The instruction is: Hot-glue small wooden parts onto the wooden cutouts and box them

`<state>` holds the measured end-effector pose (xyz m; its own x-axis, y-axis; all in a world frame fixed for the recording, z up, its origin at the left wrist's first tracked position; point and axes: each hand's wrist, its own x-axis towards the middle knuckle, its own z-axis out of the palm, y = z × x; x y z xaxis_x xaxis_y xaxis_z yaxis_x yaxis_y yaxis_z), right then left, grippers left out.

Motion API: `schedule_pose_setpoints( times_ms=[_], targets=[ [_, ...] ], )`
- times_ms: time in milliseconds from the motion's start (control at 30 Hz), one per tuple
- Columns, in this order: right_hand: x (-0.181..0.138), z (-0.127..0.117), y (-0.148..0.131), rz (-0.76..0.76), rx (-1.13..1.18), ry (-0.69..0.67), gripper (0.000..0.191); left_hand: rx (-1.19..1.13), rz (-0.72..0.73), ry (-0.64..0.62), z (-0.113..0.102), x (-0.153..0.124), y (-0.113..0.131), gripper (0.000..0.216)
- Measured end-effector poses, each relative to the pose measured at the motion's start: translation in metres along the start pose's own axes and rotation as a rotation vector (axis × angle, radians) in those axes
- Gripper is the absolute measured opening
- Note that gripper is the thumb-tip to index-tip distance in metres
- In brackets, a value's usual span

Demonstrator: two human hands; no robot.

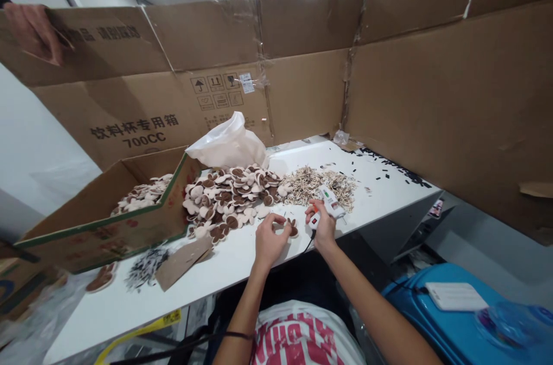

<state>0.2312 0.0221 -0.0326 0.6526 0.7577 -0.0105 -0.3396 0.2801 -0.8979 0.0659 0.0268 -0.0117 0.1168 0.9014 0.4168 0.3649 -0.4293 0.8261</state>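
Observation:
My right hand (322,228) is closed around a white glue gun (329,202) with a red switch, its cord trailing off the table edge. My left hand (268,238) rests on the white table (242,261), fingers curled and pinching a small brown and cream fabric piece (292,229) that lies between both hands. Just beyond lies a heap of brown and cream paw-shaped fabric pieces (228,195). To its right spreads a pile of small pale slivers (315,183).
An open cardboard box (103,227) with more fabric pieces stands at left. A white plastic bag (228,146) sits behind the heap. Tall cardboard walls (432,94) surround the table. A blue case (453,319) stands at right. Another person's hand (37,31) grips the cardboard at top left.

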Motion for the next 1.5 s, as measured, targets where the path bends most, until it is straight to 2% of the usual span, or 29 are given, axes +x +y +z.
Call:
schedule_pose_setpoints(
  times_ms=[100, 167, 433, 600, 833, 1067, 1267, 1500],
  targets=[
    [0.003, -0.001, 0.002, -0.025, 0.018, 0.035, 0.037, 0.056, 0.032, 0.058, 0.002, 0.008, 0.002, 0.013],
    [0.004, -0.002, 0.002, 0.004, 0.061, 0.038, 0.034, 0.126, 0.047, 0.051, 0.007, 0.019, 0.006, 0.011],
    [0.005, -0.002, 0.004, 0.059, 0.111, 0.017, 0.035, 0.377, 0.158, -0.201, 0.044, 0.082, 0.012, 0.008],
    [0.005, -0.001, 0.001, 0.107, 0.189, 0.003, 0.034, 0.415, 0.137, -0.265, 0.052, 0.094, 0.012, 0.008],
    [0.001, 0.002, -0.006, 0.096, 0.219, 0.024, 0.032, 0.369, 0.113, -0.245, 0.038, 0.090, 0.015, 0.013],
    [-0.004, 0.004, -0.013, 0.079, 0.191, -0.072, 0.034, 0.149, 0.037, -0.221, 0.011, 0.057, 0.034, 0.014],
    [-0.008, 0.002, -0.016, 0.047, 0.148, -0.223, 0.039, 0.087, 0.083, -0.194, 0.008, 0.033, 0.044, 0.013],
    [-0.006, -0.001, -0.006, 0.035, 0.109, -0.258, 0.039, 0.120, 0.150, -0.223, 0.006, 0.027, 0.050, 0.011]
  ],
)
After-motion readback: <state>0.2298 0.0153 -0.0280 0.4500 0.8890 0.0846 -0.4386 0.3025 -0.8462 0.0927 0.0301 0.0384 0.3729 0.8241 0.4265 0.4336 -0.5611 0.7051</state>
